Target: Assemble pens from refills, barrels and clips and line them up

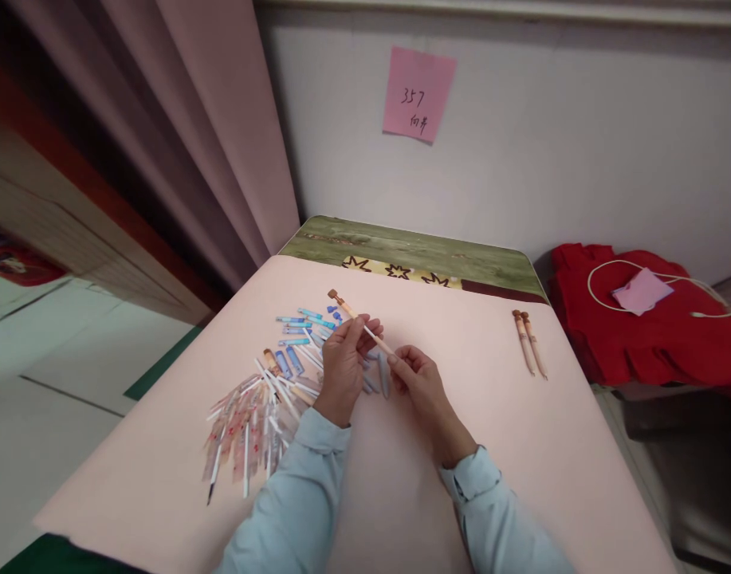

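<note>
Above the middle of the table, a pen with a brown figure-shaped top is held at a slant between both hands. My left hand pinches its upper part, while my right hand grips the pinkish lower barrel; a white stretch shows between them. Left of my hands lies a loose pile of pen parts: white refills, clear pinkish sleeves, blue barrel pieces and small dark blue tops. Some greyish barrels are partly hidden behind my hands. Two similar brown-topped pens lie side by side at the right.
Pale pink covering lies over the table, whose green wood-look back edge meets the wall. On the right, a red cloth bears a white cable and pink notes. A pink curtain hangs at the left.
</note>
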Motion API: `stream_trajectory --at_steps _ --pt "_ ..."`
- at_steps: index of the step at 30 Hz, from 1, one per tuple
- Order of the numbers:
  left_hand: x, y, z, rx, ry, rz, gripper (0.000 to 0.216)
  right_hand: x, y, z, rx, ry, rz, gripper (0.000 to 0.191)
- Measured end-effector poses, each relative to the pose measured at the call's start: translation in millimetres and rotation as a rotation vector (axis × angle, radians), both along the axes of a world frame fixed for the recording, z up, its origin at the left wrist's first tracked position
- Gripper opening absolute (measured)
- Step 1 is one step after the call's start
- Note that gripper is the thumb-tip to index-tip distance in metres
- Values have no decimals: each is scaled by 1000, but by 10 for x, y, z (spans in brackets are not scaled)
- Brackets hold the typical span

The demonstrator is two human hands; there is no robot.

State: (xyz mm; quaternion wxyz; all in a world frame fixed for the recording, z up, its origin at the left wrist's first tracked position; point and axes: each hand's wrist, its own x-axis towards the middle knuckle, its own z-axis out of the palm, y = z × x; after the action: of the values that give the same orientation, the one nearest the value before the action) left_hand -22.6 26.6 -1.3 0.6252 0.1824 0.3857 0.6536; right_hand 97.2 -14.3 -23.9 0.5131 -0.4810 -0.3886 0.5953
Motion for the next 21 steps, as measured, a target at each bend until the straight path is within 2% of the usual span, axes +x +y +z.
stream_trajectory --at_steps 12,21 --pt "-149 66 -10 23 -32 124 27 3 -63 92 -29 -71 -3 36" --pt "-141 71 -36 25 -54 132 27 5 -43 7 -72 -2 -62 42"
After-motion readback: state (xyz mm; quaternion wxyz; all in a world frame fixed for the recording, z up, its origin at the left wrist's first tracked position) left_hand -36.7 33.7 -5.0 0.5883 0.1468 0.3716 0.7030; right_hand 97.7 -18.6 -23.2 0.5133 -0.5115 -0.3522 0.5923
